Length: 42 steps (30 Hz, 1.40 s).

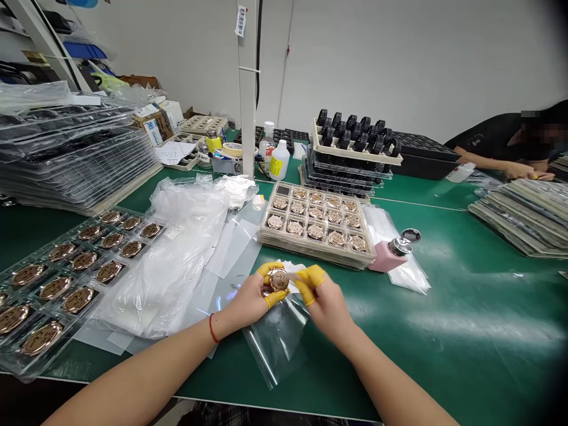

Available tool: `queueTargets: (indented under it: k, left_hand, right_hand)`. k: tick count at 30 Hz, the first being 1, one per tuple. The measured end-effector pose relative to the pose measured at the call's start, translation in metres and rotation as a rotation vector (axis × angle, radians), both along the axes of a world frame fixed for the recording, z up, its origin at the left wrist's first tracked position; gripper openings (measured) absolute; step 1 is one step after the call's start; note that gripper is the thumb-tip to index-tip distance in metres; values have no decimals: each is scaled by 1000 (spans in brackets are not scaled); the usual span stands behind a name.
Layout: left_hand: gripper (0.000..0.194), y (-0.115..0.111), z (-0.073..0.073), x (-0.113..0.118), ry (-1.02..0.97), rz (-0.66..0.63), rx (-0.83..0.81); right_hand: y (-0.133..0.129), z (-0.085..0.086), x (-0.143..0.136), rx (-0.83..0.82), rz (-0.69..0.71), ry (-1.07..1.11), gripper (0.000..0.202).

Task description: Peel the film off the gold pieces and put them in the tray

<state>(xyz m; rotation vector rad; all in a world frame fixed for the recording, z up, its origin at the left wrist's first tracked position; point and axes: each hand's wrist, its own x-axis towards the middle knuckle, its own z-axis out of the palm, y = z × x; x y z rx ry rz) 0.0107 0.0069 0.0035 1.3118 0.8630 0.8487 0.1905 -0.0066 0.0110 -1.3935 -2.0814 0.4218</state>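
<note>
My left hand (pixel 260 297), with yellow finger cots on its fingertips, grips a round rose-gold watch case (pixel 279 280) by its edges, its marked back facing me. Close by on the right, my right hand (pixel 323 299), also in yellow finger cots, pinches a small pale piece against the case's right side; it is too small to name. A white wipe (pixel 296 286) lies partly hidden behind the hands. Beneath them a clear plastic sheet (pixel 279 337) rests on the green table (pixel 444 343). Just beyond stands a beige tray (pixel 316 248) of similar watch cases.
A clear tray (pixel 100 293) of watch cases lies at left, beside plastic bags (pixel 164 278). A pink pump bottle (pixel 387 257) stands right of the beige tray. Black watches (pixel 355 131) fill a rack behind. A co-worker (pixel 510 142) sits at far right near stacked trays (pixel 528 216).
</note>
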Motion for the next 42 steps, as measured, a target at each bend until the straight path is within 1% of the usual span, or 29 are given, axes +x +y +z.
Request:
queueTargets:
  k: [1,3,6,10,12,15,17,18,19,21,24,28,31,35,38,40,42]
  left_hand:
    - [46,0,-1,0,8,4,23]
    - [44,0,-4,0,57,10,65]
    - [43,0,-7,-1,126,-4,88]
    - [45,-1,-7,0,84,-80,63]
    - [48,-1,-5,1,49,-109,41]
    - [50,-1,-1,2,-18,-119,0]
    - [50,0,0,2,-44,-108,-28]
    - [49,0,0,2,-49,-101,-38]
    - [49,1,-1,1,-53,-94,-45]
    - [48,2,-2,0,-62,-80,-45]
    - [45,2,-5,-2,-79,-65,-15]
    - [48,-1,-6,-2,-97,-133,-15]
    - [51,-3,-7,0,-125,-183,-46]
    - [53,-2,-5,2,-149,-164,-93]
    - [52,0,-2,1,-110,-156,-85]
    - [50,1,0,0,-75,-163,-54]
    - [48,1,0,-1,-35,-165,-4]
  right_hand:
    - [-5,-1,-5,52,58,-5,17]
    - [-10,-7,-13,122,90,-72,19]
    - [-7,-17,-16,161,14,-145,19]
    - [5,-23,-8,117,-73,-190,14]
    - [10,-22,-2,73,-57,-161,15]
    - [15,-13,5,19,8,-4,15]
    - [14,-5,8,30,41,103,15]
    - [13,-1,8,61,61,122,14]
    - [11,1,7,108,90,110,14]
    - [6,4,2,217,149,21,14]
    - [0,-1,-6,316,171,-85,14]
    - [3,-10,-9,302,123,-87,14]
    - [9,-11,-3,257,87,-74,14]
    - [16,-4,6,174,133,52,14]
    - [13,4,7,190,128,146,14]
    - [7,7,4,234,134,112,14]
    - [2,5,-1,281,162,4,17]
